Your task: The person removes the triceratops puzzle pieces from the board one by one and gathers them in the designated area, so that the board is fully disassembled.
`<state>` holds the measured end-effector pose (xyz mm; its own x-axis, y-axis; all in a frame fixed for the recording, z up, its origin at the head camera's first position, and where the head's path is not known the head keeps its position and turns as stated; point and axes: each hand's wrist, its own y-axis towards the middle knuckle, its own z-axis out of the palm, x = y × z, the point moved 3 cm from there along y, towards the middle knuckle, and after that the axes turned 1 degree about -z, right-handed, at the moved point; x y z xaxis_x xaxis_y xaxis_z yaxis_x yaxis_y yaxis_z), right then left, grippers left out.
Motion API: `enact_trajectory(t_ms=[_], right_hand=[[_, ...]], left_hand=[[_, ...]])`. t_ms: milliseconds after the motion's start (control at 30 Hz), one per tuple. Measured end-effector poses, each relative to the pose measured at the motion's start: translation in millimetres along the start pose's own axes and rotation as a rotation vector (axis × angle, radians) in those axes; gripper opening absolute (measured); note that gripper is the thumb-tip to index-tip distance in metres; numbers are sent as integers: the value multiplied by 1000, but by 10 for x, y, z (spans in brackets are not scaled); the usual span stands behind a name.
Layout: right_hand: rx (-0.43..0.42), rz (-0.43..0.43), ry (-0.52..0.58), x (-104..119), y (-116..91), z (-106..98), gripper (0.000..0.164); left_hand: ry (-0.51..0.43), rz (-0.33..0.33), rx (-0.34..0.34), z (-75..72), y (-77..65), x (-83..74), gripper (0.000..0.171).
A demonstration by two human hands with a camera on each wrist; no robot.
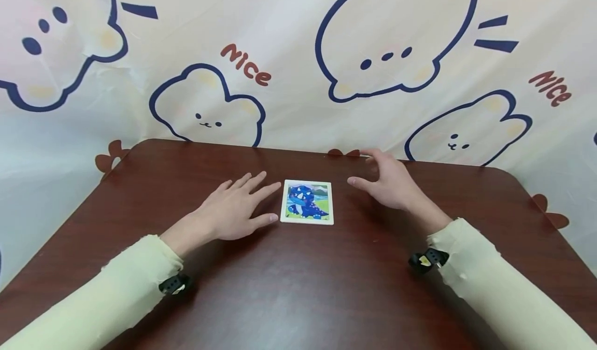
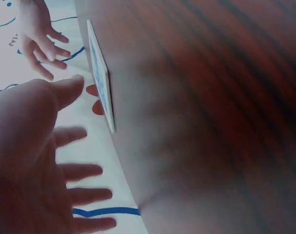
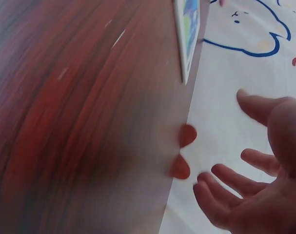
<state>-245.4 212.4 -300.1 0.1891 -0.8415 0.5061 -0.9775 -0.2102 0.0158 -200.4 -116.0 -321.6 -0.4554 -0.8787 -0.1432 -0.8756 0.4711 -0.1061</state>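
Note:
A square picture puzzle with a white border lies flat on the brown table, showing a blue cartoon dinosaur. My left hand is spread just left of it, its thumb and forefinger tips close to the white edge. In the left wrist view the fingers are straight and apart, with nothing between them. To the right of the picture, a short gap away, my right hand hovers with relaxed, slightly bent fingers. The right wrist view shows that hand's fingers loosely bent and holding nothing.
The dark wooden table has rounded far corners. Right behind its far edge hangs a pale cloth printed with cartoon animals and red lettering. A black wrist strap sits on the left sleeve, another strap on the right.

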Motion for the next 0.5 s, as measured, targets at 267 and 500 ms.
enact_trajectory(t_ms=[267,500], right_hand=[[26,9,155,203,89,205,63],[67,-29,219,449,198,452,51]], left_hand=[[-41,48,109,50,12,-118,75],[-68,67,167,75,15,-183,74]])
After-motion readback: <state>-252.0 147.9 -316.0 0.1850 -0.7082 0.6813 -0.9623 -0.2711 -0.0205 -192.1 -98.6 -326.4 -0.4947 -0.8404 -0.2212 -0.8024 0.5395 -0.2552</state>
